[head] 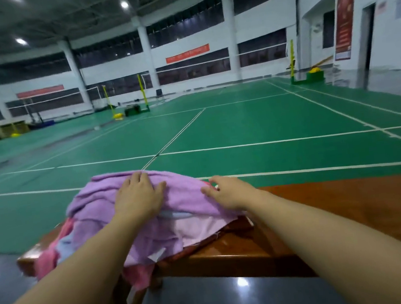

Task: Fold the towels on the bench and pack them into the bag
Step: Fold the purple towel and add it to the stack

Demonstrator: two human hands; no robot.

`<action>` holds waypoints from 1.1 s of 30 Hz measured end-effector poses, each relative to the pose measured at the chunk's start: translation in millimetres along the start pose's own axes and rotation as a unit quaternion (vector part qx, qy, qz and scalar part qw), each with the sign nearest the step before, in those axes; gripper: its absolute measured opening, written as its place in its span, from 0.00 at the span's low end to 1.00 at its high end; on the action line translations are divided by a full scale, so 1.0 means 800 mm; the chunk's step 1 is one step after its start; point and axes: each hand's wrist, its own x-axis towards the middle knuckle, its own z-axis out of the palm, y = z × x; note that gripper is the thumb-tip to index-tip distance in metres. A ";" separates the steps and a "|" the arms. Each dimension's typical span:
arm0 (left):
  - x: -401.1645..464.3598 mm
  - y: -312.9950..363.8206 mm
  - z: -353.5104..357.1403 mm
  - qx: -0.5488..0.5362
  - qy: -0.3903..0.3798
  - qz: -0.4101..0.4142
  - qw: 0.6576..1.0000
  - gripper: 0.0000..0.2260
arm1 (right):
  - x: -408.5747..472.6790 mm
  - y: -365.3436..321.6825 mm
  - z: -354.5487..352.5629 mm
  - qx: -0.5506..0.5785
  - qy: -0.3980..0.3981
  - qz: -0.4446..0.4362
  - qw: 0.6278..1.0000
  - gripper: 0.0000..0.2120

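On the wooden surface [329,211] lies a heap of towels, a purple towel [181,205] on top, with pink [47,256] and pale blue [65,246] ones showing at the left edge. Left hand [138,198] lies flat on the purple towel, fingers straight. Right hand [227,191] touches the towel's right edge with relaxed fingers, grasping nothing. A dark red thing [232,228], perhaps the bag, shows under the heap. Green court floor [267,122] stretches beyond.

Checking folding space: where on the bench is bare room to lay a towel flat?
Bare wood runs along the bench right of the right hand. The left end is crowded: the purple towel under the left hand tops a pink and blue heap.
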 end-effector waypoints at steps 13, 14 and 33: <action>0.006 0.022 0.018 -0.021 0.051 0.104 0.993 0.12 | 0.004 0.016 0.012 0.029 0.178 -0.025 0.983 0.19; 0.004 0.028 0.022 -0.029 0.051 0.116 0.992 0.11 | 0.004 0.018 0.011 0.080 0.199 -0.033 0.976 0.18; -0.045 0.246 0.093 -0.156 -0.155 0.221 0.950 0.30 | -0.199 0.314 -0.168 0.130 0.300 0.330 0.885 0.15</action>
